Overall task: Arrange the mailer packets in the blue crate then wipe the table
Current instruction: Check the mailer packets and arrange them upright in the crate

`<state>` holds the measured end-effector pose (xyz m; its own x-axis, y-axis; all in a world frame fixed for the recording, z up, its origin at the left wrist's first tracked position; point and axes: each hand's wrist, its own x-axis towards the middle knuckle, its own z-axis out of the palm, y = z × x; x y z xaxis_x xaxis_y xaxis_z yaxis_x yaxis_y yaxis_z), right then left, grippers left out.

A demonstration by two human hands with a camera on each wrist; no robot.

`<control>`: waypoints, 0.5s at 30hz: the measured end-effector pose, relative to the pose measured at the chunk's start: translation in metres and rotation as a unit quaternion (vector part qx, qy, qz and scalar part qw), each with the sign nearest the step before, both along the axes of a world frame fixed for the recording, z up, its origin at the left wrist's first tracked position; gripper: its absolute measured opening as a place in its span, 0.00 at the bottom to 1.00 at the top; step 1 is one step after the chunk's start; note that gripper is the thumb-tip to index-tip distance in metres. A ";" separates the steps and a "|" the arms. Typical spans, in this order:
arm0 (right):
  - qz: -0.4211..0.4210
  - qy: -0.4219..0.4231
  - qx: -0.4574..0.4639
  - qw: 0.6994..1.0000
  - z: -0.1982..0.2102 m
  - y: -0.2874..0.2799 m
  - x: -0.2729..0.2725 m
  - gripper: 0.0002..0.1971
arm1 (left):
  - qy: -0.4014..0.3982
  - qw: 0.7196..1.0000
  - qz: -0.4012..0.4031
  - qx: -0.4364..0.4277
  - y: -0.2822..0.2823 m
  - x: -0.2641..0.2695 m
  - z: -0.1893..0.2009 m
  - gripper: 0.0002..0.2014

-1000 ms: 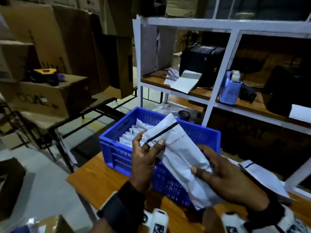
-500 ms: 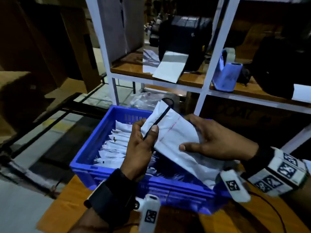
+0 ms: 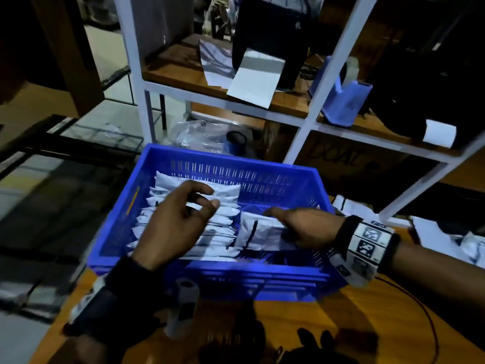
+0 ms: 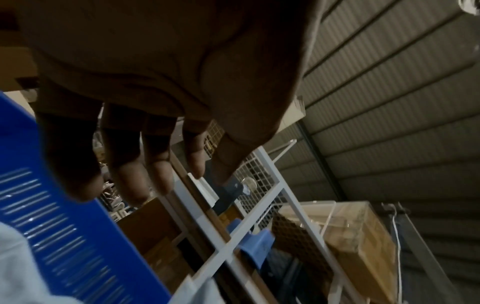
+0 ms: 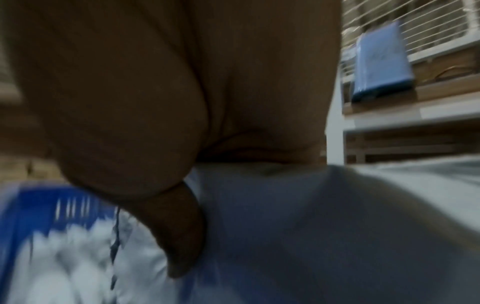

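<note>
Pressing down on a white mailer packet [image 3: 258,233] with a dark stripe, the right hand [image 3: 301,228] lies low in the right side of the blue crate [image 3: 225,269], fingers bent over the packet's top edge. The left hand [image 3: 173,222] floats above the row of mailer packets [image 3: 183,206] standing on the crate's left side, fingers loose and apart, holding nothing. The crate sits on the wooden table [image 3: 341,311], below the white shelf [image 3: 301,143].
</note>
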<state>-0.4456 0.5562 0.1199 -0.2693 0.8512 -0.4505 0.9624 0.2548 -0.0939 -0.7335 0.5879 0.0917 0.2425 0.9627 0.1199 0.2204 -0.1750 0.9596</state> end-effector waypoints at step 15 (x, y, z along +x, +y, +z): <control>-0.051 -0.149 -0.289 0.944 -0.020 0.018 -0.027 0.42 | 0.198 0.980 -0.021 -0.007 -0.004 -0.001 -0.041 0.16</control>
